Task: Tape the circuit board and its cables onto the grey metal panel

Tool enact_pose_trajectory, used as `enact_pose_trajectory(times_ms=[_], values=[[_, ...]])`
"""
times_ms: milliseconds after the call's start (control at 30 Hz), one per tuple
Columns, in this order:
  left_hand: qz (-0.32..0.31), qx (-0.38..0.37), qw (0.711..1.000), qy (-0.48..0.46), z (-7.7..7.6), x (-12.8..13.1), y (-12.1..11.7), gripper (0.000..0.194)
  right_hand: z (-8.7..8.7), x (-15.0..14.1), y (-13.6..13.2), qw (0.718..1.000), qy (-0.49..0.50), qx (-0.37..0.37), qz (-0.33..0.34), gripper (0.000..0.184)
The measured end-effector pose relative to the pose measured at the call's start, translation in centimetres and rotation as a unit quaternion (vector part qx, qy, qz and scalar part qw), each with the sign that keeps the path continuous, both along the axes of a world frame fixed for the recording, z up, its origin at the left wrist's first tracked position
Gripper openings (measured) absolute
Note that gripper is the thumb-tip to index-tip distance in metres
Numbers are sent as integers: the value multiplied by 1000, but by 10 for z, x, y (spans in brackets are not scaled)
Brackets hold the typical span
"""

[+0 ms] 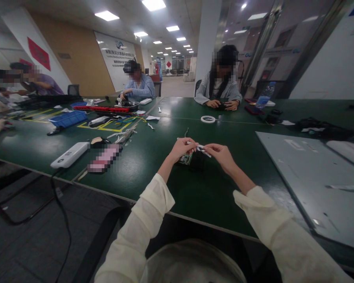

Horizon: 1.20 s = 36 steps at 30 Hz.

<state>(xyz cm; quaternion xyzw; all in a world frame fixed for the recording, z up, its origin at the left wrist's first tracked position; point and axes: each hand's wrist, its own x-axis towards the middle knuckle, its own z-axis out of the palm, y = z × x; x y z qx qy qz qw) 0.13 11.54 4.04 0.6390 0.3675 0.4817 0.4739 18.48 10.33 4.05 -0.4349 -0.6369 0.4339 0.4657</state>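
Between my two hands is a thin white strip [200,148] with a dark patch, held above the green table [153,157]. My left hand [183,148] pinches its left end, fingertips pressed together. At the other end, my right hand [220,152] grips the strip between thumb and fingers. Below my left hand lies a small green circuit board [185,158], partly covered by the hand. A black item [197,162] sits beside the board; its kind is too dark to tell.
A roll of white tape [208,119] lies farther back. To the left are a white power strip [70,154], a pink phone-like slab [104,158] and a blue tray [67,118]. A large grey panel [309,177] covers the right side. Co-workers sit across the table.
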Motion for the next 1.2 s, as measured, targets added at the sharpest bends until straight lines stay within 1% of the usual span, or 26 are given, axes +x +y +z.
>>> enact_pose_trajectory(times_ms=[100,167,200,267,300,333,400,433,500,567,600,633,667,700,767,867,933,1000,1067,1133,1200], values=[[14,10,1000,5,-1,0,2,33,-2,-1,2,1000,5,6,7,31],[25,12,1000,7,-2,0,3,32,-5,-1,5,1000,11,23,4,32],[34,12,999,10,-3,0,5,31,-6,-1,5,999,6,44,-7,32],[72,25,996,45,-6,0,7,27,-8,-1,5,990,-28,127,-62,29],[100,45,990,84,-7,1,8,23,-8,-1,4,976,-58,184,-96,27],[129,75,979,137,-10,2,8,19,-8,-2,1,957,-95,245,-127,25],[162,156,939,260,-15,5,8,13,-5,-6,-6,905,-181,352,-159,23],[162,198,914,316,-17,8,8,11,-4,-9,-10,878,-228,394,-152,24],[134,266,870,392,-21,11,7,13,0,-17,-18,824,-317,459,-98,25],[110,303,843,430,-23,12,7,15,2,-25,-22,775,-380,504,-28,29],[105,311,835,442,-24,11,7,15,3,-28,-23,757,-400,517,2,32],[104,314,829,451,-24,9,7,16,3,-31,-24,745,-411,524,23,34],[105,312,825,459,-24,7,7,16,2,-33,-24,740,-417,526,37,34],[106,308,823,465,-23,5,7,16,1,-34,-24,740,-418,524,45,34],[108,300,822,473,-23,2,8,15,-1,-33,-24,751,-408,516,58,34],[110,302,818,478,-25,1,10,15,-1,-28,-24,782,-369,498,67,34],[127,307,816,472,-28,3,12,17,1,-22,-22,805,-339,483,59,34],[163,304,819,459,-32,5,14,19,5,-11,-16,825,-317,467,21,34],[193,298,819,451,-37,6,15,23,8,4,-7,839,-314,442,-46,36],[191,295,816,459,-42,5,15,29,8,25,7,845,-340,394,-123,39],[170,294,812,474,-45,4,15,32,5,53,23,842,-397,306,-203,43]])
